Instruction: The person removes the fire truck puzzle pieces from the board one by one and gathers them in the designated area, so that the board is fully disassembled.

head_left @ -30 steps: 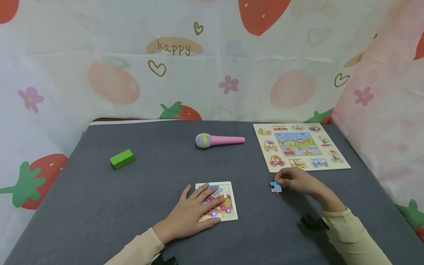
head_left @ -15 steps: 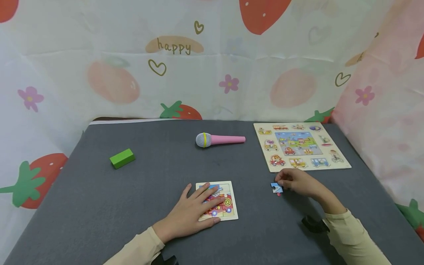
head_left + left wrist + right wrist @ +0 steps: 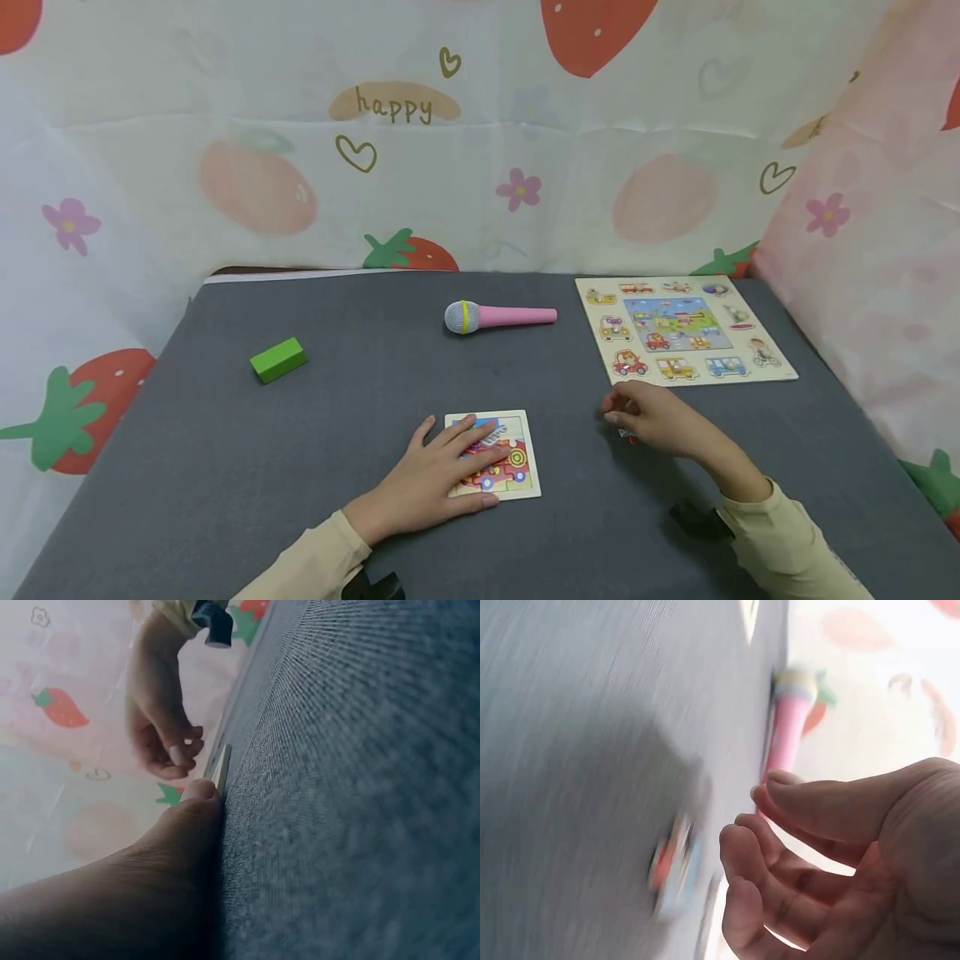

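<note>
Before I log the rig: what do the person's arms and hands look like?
Left hand and right hand are bare, with no gloves or rings in sight. Left sleeve and right sleeve are long, pale cream-beige. A small black left wrist unit and right wrist unit sit by the cuffs; no cables visible.

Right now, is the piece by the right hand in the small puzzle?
Out: the piece lies on the table, apart from the puzzle.

Puzzle (image 3: 517, 458) before microphone (image 3: 517, 317), block (image 3: 279, 360) left, board (image 3: 678, 323) right
</note>
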Demonstrator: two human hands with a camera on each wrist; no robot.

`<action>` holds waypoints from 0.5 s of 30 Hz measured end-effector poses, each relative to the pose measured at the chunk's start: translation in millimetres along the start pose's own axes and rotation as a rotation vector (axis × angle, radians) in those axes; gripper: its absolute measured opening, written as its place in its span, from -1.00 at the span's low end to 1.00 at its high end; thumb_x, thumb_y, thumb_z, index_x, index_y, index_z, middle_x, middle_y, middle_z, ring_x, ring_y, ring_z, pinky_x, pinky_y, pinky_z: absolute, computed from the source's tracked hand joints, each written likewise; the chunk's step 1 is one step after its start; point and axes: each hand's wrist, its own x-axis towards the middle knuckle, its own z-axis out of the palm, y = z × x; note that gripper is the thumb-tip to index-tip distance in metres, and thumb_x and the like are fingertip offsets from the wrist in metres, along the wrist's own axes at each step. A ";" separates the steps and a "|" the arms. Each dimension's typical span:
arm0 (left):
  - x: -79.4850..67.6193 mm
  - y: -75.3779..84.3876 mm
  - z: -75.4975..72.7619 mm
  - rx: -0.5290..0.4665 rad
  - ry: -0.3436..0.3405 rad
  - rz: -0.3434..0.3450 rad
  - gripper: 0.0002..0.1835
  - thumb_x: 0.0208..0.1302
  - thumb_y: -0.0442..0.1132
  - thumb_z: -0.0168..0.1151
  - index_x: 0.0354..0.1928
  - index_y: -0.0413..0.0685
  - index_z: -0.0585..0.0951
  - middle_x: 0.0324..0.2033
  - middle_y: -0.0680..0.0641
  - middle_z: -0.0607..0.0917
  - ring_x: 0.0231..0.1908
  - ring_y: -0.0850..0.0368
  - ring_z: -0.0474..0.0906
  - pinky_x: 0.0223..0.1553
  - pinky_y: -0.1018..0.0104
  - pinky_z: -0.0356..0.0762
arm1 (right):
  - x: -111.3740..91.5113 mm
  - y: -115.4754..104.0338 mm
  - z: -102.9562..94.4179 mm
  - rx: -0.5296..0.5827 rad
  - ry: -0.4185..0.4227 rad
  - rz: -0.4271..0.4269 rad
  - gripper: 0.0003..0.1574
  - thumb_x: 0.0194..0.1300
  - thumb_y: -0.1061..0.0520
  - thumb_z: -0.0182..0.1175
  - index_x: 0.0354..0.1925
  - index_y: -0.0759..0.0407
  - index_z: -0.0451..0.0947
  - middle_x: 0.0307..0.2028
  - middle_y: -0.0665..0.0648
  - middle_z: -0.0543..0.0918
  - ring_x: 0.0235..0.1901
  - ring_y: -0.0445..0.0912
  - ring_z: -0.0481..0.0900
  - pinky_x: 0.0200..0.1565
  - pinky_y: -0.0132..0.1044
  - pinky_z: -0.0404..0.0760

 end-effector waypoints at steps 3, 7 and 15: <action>-0.2 -0.8 -1.7 -0.020 -0.002 -0.002 -0.36 0.27 0.36 0.00 0.39 0.50 0.27 0.43 0.14 0.21 0.46 0.13 0.00 0.32 -0.28 -0.19 | 4.9 -20.2 12.5 -0.031 -0.012 -0.085 -0.93 0.31 0.21 0.21 -0.22 0.18 0.55 -0.33 0.00 0.59 -0.36 -0.19 0.51 -0.33 -0.31 0.49; -0.3 -2.6 -3.4 -0.036 -0.005 -0.017 -0.32 0.24 0.38 0.01 0.40 0.47 0.26 0.42 0.16 0.24 0.45 0.15 0.01 0.32 -0.27 -0.18 | 15.2 -46.1 34.1 -0.058 -0.051 -0.166 -0.87 0.29 0.17 0.24 -0.18 0.14 0.55 -0.32 -0.04 0.56 -0.35 -0.24 0.47 -0.30 -0.34 0.48; 1.4 -6.6 0.0 -0.028 0.011 0.006 -0.24 0.20 0.44 0.00 0.41 0.42 0.24 0.37 0.16 0.31 0.43 0.14 0.07 0.29 -0.28 -0.11 | 24.8 -65.3 63.1 -0.115 -0.090 -0.187 -0.65 0.23 0.16 0.31 -0.04 0.22 0.49 -0.33 0.01 0.49 -0.43 -0.23 0.38 -0.35 -0.37 0.41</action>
